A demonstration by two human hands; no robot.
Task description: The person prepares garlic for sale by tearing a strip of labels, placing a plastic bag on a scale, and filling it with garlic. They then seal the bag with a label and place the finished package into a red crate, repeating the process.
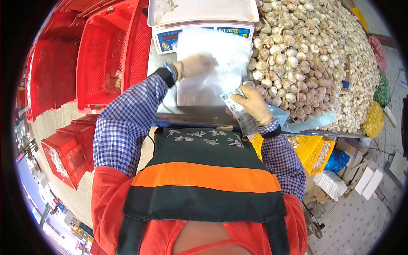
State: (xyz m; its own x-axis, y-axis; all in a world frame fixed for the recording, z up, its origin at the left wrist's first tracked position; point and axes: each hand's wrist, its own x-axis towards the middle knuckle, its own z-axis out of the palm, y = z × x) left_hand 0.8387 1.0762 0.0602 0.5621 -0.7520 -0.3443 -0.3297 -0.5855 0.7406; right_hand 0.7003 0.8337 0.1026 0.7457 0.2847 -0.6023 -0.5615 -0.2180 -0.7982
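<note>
My left hand, in a pale glove, presses on a clear plastic bag that lies flat on the metal counter in front of the scale. Just right of the bag's lower corner, my right hand, also gloved, pinches a printed paper label strip. The strip hangs down past my wrist. A large heap of garlic bulbs lies right next to that hand.
Red plastic crates stand stacked at the left, and more red crates sit lower down. A yellow crate and cardboard boxes sit under the counter at right. Mesh bags of garlic hang at the far right.
</note>
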